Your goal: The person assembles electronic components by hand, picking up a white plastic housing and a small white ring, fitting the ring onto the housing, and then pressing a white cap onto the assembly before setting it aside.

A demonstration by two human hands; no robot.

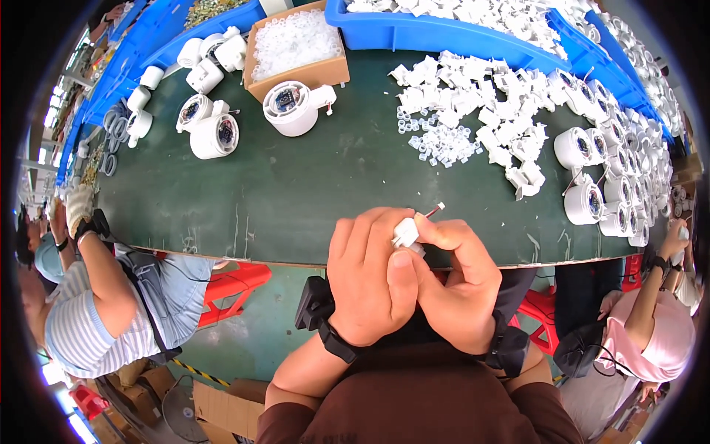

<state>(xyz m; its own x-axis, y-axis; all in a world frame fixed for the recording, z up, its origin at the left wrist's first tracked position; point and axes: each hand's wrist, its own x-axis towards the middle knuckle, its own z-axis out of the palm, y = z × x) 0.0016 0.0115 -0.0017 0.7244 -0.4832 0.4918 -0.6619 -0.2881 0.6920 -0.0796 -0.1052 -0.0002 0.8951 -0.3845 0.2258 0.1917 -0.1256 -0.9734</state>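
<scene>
Green table [281, 196], white piece [404, 233], held between left hand [372, 275], right hand [460, 288]

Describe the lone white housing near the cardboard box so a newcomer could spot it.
On the green table, toward its far side, find the cardboard box of translucent pieces. On its near side sits a round white housing with a blue circuit board inside. Unlike the grouped housings to left and right, it stands alone, side arm pointing right.
</scene>
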